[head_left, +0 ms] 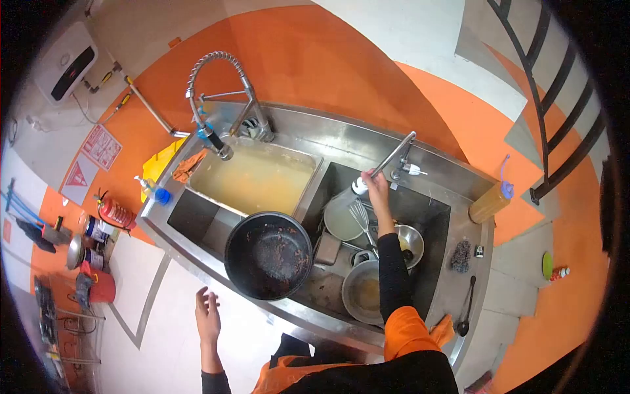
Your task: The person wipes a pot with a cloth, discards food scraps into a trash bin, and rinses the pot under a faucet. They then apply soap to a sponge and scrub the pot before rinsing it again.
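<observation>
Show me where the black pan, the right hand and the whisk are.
black pan (268, 255), head view, middle of its dirty inside.
right hand (377, 186), head view, back of the hand at the tap.
whisk (359, 215), head view, on its wire loops.

- The right hand (377, 186) closes about the end of the tap spout (392, 156) — the nozzle under the fingers is mostly covered.
- The sleeve (392, 276) hides part of the steel bowl (411, 244) and the pan (363, 293).
- The whisk (361, 218) handle runs under that arm.
- The red shelf clutter (92, 256) is too small to name.
- The wall notice (100, 147) print is unreadable.
</observation>
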A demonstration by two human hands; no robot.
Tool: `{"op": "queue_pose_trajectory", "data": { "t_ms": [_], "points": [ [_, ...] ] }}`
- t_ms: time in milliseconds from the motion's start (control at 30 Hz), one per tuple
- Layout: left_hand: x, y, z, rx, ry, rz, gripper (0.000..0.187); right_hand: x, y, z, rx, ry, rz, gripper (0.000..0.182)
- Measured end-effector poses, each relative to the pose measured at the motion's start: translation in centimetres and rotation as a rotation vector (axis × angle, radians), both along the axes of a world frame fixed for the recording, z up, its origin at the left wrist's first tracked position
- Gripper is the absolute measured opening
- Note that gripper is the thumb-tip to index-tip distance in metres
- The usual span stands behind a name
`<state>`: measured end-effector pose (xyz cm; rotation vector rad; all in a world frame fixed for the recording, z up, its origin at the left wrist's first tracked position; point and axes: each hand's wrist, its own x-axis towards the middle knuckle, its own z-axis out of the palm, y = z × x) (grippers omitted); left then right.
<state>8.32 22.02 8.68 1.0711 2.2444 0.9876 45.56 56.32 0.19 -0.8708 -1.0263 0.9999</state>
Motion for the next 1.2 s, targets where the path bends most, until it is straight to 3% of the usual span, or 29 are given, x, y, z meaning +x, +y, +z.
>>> {"op": "queue_pose_trajectory", "data": {
  "t_ms": [100, 233, 300, 367, 400, 500, 633, 700, 733, 767, 800, 833, 900, 933, 1000, 1033, 1100, 1133, 1200],
  "points": [
    [-0.2, 0.1, -0.4, 0.055, 0.018, -0.028, 0.036, 0.4, -1.8, -0.6, -0.025, -0.113, -0.102, 0.020],
    [-0.4, 1.7, -0.8, 0.070, -0.091, -0.022, 0.036, 2.6, -4.6, -1.2, -0.034, -0.155, -0.057, 0.018],
    [-1.0, 3.1, -1.1, 0.081, -0.029, -0.072, 0.036, 2.3, -6.6, -0.7, -0.024, -0.100, -0.114, 0.024],
    [-2.1, 4.5, -1.7, 0.098, -0.041, -0.080, 0.035, 2.0, -8.0, -2.9, -0.336, 0.225, -0.428, 0.024],
    [-2.5, 5.1, -1.9, 0.133, -0.013, -0.097, 0.034, 2.0, -8.4, -5.2, -0.330, 0.224, -0.436, 0.024],
    [-3.3, 6.0, -1.2, 0.153, 0.073, -0.152, 0.034, 1.4, -9.1, -13.9, -0.896, 0.769, 0.155, 0.018],
    [-5.1, 5.9, -2.1, 0.116, 0.015, -0.148, 0.033, -1.9, -9.4, -18.6, -0.658, 0.725, 0.099, 0.017],
    [-6.7, 5.9, -3.6, 0.177, 0.029, -0.179, 0.033, -2.2, -8.7, -21.9, -0.731, 0.543, 0.099, 0.020],
    [-6.8, 5.8, -3.3, 0.168, 0.027, -0.190, 0.033, -2.2, -9.3, -20.5, -0.737, 0.548, 0.085, 0.020],
    [-6.6, 5.7, -2.6, 0.157, -0.016, -0.167, 0.032, -2.1, -10.2, -17.5, -0.905, 0.319, 0.107, 0.023],
    [-6.6, 5.7, -2.0, 0.144, -0.058, -0.144, 0.030, -2.0, -10.8, -17.0, -1.067, 0.086, 0.129, 0.027],
    [-6.8, 5.6, -1.9, 0.135, -0.058, -0.159, 0.030, -2.3, -11.4, -18.3, -1.074, 0.096, 0.116, 0.027],
    [-7.4, 5.4, -1.9, 0.130, -0.101, -0.140, 0.029, -3.3, -12.4, -19.9, -1.180, -0.602, 0.446, 0.031],
    [-7.6, 5.2, -1.9, 0.131, -0.117, -0.141, 0.029, -4.8, -13.6, -18.2, -1.147, -0.510, 0.358, 0.036],
    [-7.8, 4.8, -1.4, 0.110, -0.118, -0.163, 0.029, -6.7, -12.7, -24.4, -0.834, -0.662, 0.468, 0.041],
    [-8.0, 4.8, -1.3, 0.097, -0.119, -0.164, 0.029, -7.9, -13.3, -23.3, -0.834, -0.649, 0.449, 0.041],
    [-8.9, 4.4, -1.9, 0.084, -0.091, -0.170, 0.028, -10.6, -13.8, -20.5, -0.558, -0.833, 0.023, 0.038],
    [-9.6, 4.2, -2.3, 0.078, -0.085, -0.185, 0.028, -11.8, -13.6, -18.9, -0.558, -0.811, -0.002, 0.038],
    [-10.4, 3.9, -2.6, 0.060, -0.059, -0.195, 0.028, -13.5, -13.0, -16.6, -0.821, -1.017, -0.072, 0.044]
  ]
}}
